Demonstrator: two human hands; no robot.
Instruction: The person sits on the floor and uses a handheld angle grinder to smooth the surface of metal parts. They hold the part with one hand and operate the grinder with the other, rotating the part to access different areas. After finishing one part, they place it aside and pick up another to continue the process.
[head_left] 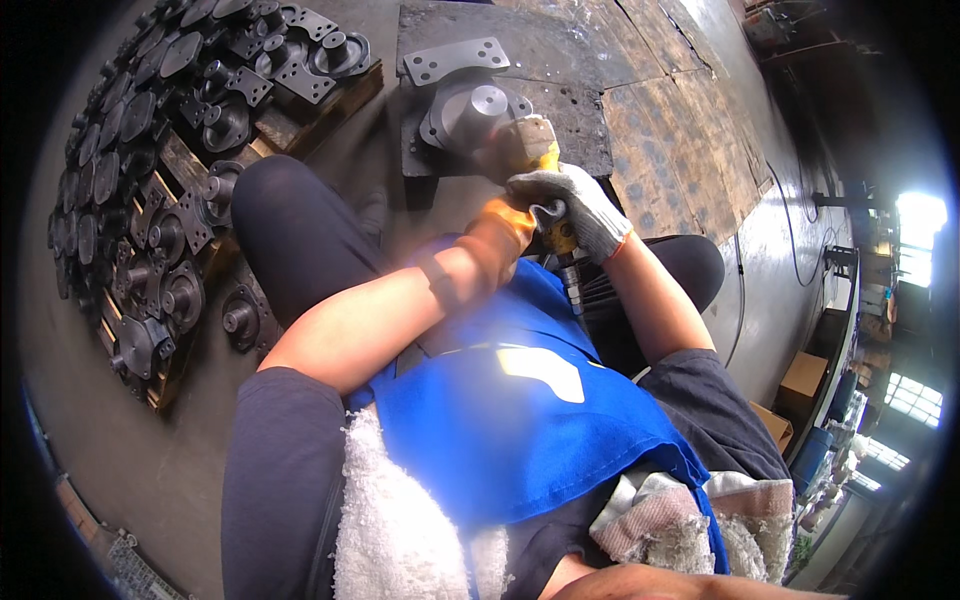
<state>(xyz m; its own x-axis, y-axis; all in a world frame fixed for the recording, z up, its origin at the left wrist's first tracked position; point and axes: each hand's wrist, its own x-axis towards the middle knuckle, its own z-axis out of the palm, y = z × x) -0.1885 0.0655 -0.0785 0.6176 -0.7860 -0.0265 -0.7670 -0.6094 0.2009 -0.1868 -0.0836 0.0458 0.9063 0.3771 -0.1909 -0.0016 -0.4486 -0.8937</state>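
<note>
Two gloved hands meet on one worn yellow hand-held power tool with a scuffed, pale head [537, 150], near the middle of my view. My left hand, in an orange-brown work glove [508, 228], is curled around the near part of the tool; blur hides how its fingers sit. My right hand, in a whitish knit glove [585, 205], is wrapped over the tool's body from the right, thumb side toward the left. A metal hose fitting [571, 282] hangs from the tool's near end.

Just beyond the tool head I have a round grey metal flange with a raised cylindrical boss [488, 102], resting on a dark, stained metal work surface [565, 100]. The tool head covers the flange's near right side, and from where I watch I cannot tell whether the two touch. At the flange's far edge lies a flat grey metal plate pierced with holes [457, 61]; I cannot tell if it is joined on.

To the left I see many similar dark grey metal parts [138, 115] crowded on a wooden pallet [355, 97]. Right of the work surface spread stained brown wooden sheets [680, 150]. Near me, a bright blue cloth apron [470, 420] covers the lap.
</note>
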